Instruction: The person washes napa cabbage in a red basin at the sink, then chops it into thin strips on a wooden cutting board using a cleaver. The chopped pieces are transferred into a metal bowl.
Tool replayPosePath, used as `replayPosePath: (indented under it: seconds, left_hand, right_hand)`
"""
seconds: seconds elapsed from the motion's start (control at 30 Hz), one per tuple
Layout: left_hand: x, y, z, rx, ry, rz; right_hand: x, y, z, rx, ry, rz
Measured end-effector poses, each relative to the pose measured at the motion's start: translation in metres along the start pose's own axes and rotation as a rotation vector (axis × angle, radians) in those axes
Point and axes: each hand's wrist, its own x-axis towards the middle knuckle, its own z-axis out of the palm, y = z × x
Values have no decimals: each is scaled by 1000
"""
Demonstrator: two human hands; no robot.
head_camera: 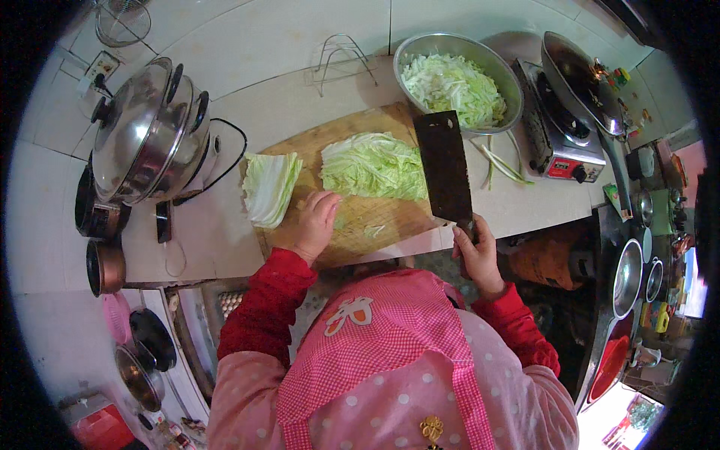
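Note:
My right hand (477,253) grips the handle of a dark cleaver (444,166), its broad blade beside the right end of a stack of napa cabbage leaves (374,166). That stack lies across the middle of a wooden cutting board (349,233). At the board's left end rests a separate cut cabbage piece (271,188). My left hand (318,225) is over the board between the two, fingers slightly bent and holding nothing. Behind the cleaver, a steel bowl (514,112) contains shredded cabbage (455,87). A few small cabbage scraps (374,230) lie near the board's front.
Right of the bowl, a gas stove (562,135) carries a tilted wok (574,79); scallions (495,160) lie before it. A wire rack (344,62) stands by the wall. Lidded steel pots (149,135) and a power cord (246,140) occupy the left.

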Motion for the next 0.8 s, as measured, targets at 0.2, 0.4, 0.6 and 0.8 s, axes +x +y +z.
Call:
replayPosePath:
  seconds: [0.2,0.4,0.6,0.8]
  left_hand:
    - [-23,23,48,54,-444,253]
    - [-26,12,55,36,-519,20]
    - [78,18,12,-9,-98,56]
    - [81,7,25,383,-517,116]
  right_hand:
    - [2,2,3,-58,-35,-37]
    - [2,2,0,-128,-20,-73]
    - [3,0,-7,-15,12,-47]
    - [20,-12,-7,-97,-95,-30]
